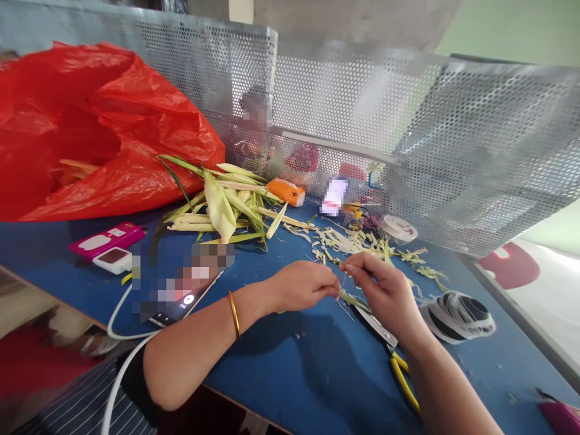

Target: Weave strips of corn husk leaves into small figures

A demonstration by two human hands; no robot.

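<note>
My left hand (308, 286) is closed in a pinch over the blue table, and what its fingertips hold is too small to name. Close to it, my right hand (384, 293) pinches a thin strand between thumb and forefinger. A narrow green piece of corn husk (350, 299) shows just below the fingertips of both hands. Scissors with yellow handles (405, 382) lie under my right hand, their blades partly covered. Right of that wrist sits a spool of grey and black thread (458, 318). Small husk trimmings (338, 240) are scattered beyond both hands.
A pile of corn husks (220, 208) lies before a large red plastic bag (149, 115). Left stand a phone (183, 302), a white cable (118, 386) and a magenta box (107, 239). Behind are an orange tissue pack (286, 192), white tape (399, 228) and a perforated metal screen (335, 90).
</note>
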